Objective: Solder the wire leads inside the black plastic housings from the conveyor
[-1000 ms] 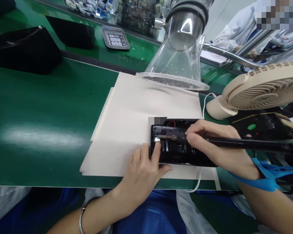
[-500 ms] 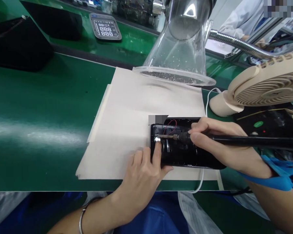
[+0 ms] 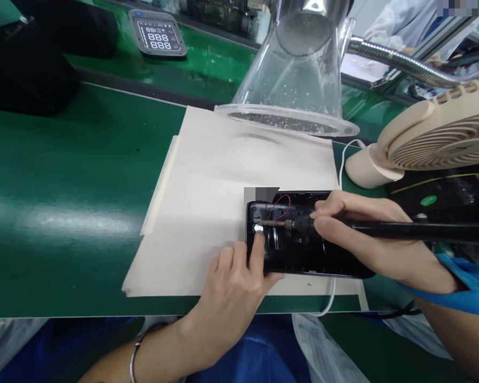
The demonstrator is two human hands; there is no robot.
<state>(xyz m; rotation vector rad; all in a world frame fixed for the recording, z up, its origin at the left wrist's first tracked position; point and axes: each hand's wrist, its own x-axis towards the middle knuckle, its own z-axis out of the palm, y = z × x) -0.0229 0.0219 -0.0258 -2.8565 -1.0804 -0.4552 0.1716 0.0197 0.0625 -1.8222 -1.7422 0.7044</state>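
Note:
A black plastic housing [image 3: 303, 255] lies open side up on a white sheet. My left hand [image 3: 233, 282] steadies its near left corner, the thumb by the front edge. The index fingertip presses on a small round silver part [image 3: 258, 227] inside. In my right hand [image 3: 355, 229] is a soldering iron [image 3: 403, 230], gripped pen-like between thumb and fingers. Its tip [image 3: 273, 223] points left and is at or just above the silver part; contact cannot be made out. A thin red wire [image 3: 289, 202] loops behind the tip within the housing.
A clear fume hood [image 3: 295, 90] with a metal hose [image 3: 403, 61] hangs over the back of the white sheet [image 3: 199, 175]. On the right stands a beige fan [image 3: 435, 133]; a white cable runs beside it. A display panel [image 3: 157, 34] and black pieces [image 3: 27, 69] lie at back left.
The camera view has shifted slightly. Both hands, the soldering iron and the housing keep nearly the same positions relative to one another.

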